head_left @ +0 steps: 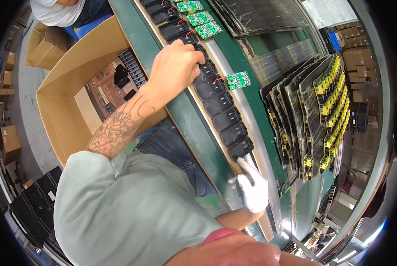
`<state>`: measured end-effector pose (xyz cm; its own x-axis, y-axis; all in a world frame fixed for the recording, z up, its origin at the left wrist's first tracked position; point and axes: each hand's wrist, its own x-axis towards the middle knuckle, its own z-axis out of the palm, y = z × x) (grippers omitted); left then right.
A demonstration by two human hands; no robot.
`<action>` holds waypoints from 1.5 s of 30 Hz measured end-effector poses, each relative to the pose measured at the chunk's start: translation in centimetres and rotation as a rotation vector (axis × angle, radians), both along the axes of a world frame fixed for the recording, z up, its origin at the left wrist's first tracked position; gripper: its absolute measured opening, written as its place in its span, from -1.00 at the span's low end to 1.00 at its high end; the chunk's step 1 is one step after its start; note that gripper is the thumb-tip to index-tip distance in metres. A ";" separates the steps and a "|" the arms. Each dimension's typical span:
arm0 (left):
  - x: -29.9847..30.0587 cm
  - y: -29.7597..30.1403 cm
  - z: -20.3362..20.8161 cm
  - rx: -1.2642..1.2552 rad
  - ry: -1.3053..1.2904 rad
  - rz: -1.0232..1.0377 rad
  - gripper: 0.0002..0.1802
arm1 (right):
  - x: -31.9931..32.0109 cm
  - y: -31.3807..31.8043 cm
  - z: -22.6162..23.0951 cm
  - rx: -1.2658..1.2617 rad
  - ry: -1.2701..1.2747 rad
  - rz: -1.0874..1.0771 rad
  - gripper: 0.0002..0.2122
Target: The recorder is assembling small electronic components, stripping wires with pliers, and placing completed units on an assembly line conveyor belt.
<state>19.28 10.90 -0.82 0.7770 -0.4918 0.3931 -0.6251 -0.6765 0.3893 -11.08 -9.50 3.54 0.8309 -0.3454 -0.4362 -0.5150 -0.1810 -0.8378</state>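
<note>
Left hand [177, 64] curled over black cases [226, 118] lined up along the worktop [193, 126], its grip impossible to tell; gloved right hand [253, 191], loosely spread, was at the row's near end! Green circuit boards [238, 80] lay alongside.

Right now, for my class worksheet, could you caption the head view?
Bare left hand over a row of black cases, gloved right hand at the row's near end, green circuit boards alongside.
</note>
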 end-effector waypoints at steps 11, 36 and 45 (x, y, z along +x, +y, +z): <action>-3.4 1.1 7.4 -0.602 0.317 0.109 -0.79 | 5.3 1.8 0.5 -0.490 -0.037 0.267 -0.59; -13.3 -6.2 -0.2 -0.230 0.260 -0.490 -0.59 | -9.2 -5.4 -4.4 0.642 -0.415 -0.201 -0.47; -4.9 -1.4 -3.2 0.081 -0.168 -0.236 -0.34 | -5.8 -7.9 -1.0 0.347 -0.796 0.005 -0.47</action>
<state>14.40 9.47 -4.02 0.5650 -0.6861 0.4584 -0.8199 -0.5294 0.2182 -16.86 -17.42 2.55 0.9348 -0.2964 0.1956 0.2481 0.1510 -0.9569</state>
